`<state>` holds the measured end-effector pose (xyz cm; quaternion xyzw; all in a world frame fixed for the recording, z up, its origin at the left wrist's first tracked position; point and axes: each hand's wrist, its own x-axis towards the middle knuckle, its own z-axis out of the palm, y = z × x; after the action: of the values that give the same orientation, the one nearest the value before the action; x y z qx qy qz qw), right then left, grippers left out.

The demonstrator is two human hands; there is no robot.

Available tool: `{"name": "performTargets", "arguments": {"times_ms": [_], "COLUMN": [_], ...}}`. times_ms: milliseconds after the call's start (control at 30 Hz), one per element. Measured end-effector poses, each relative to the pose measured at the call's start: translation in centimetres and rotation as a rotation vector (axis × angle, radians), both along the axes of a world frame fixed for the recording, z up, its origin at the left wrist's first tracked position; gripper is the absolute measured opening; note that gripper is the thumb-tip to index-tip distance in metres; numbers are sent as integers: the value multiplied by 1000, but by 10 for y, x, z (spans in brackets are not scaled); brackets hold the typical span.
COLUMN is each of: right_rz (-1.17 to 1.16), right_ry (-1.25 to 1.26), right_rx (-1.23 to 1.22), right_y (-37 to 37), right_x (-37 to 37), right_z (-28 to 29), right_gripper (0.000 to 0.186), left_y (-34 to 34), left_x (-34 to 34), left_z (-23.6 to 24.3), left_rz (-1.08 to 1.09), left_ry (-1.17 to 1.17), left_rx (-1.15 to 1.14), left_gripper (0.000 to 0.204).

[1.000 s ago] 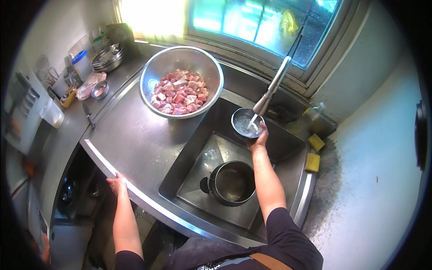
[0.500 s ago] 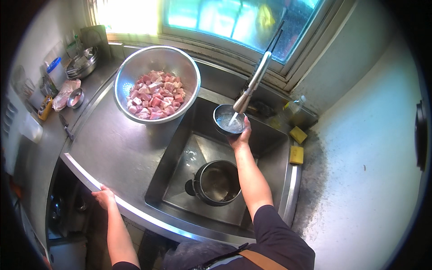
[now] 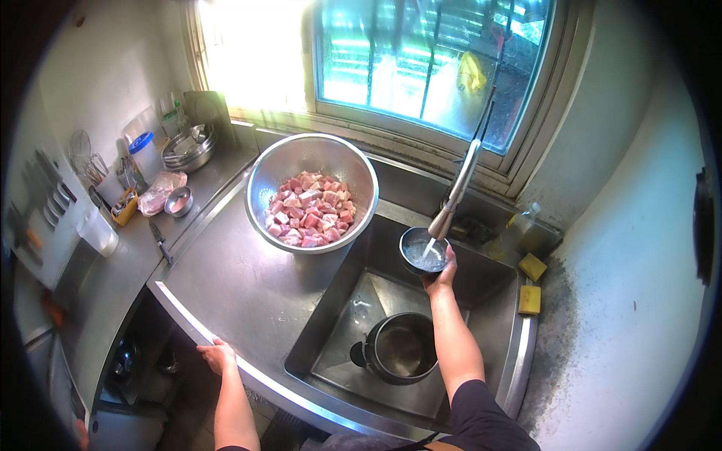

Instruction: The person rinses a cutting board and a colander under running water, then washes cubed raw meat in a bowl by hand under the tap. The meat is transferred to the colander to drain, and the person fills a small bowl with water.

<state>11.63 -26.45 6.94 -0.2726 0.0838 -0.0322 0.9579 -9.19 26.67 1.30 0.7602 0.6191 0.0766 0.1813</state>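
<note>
My right hand (image 3: 442,276) holds a small dark-rimmed metal bowl (image 3: 407,262) from its near right side, over the sink. Water runs from the faucet (image 3: 445,214) into this bowl, and clear water churns inside. Below, a dark pot (image 3: 376,373) with a black side handle stands on the sink (image 3: 331,331) floor; it looks to have a little liquid in it. My left hand (image 3: 218,355) rests against the counter's front edge (image 3: 183,316), fingers loosely stretched, holding nothing.
Left of the sink, a large metal bowl (image 3: 259,214) holds cubed raw meat (image 3: 312,210). Two yellow sponges (image 3: 529,299) and a clear bottle (image 3: 519,225) sit at the sink's right rim. On the left counter lie a knife (image 3: 160,242), a small metal bowl (image 3: 179,201) and bagged meat (image 3: 160,192).
My view has shifted, so the whole scene sits lower and further right. The bowl stays under the running water in my right hand; my left hand stays at the counter edge.
</note>
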Motion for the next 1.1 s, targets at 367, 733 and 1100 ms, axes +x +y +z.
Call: {"name": "performTargets", "arguments": {"times_ms": [367, 733, 1100], "right_rz": [-27, -51, -40], "right_ry": [-47, -5, 5], "right_rx": [-14, -18, -3], "right_y": [1, 0, -6], "right_x": [15, 6, 12], "right_z": [-7, -6, -11], "right_gripper": [57, 55, 57], "left_y": [7, 8, 12], "left_x": [4, 4, 3], "left_z": [-9, -12, -17], "left_rz": [-3, 1, -25], "left_ry": [34, 33, -3], "left_rx": [40, -14, 22], "left_gripper": [67, 61, 61]}}
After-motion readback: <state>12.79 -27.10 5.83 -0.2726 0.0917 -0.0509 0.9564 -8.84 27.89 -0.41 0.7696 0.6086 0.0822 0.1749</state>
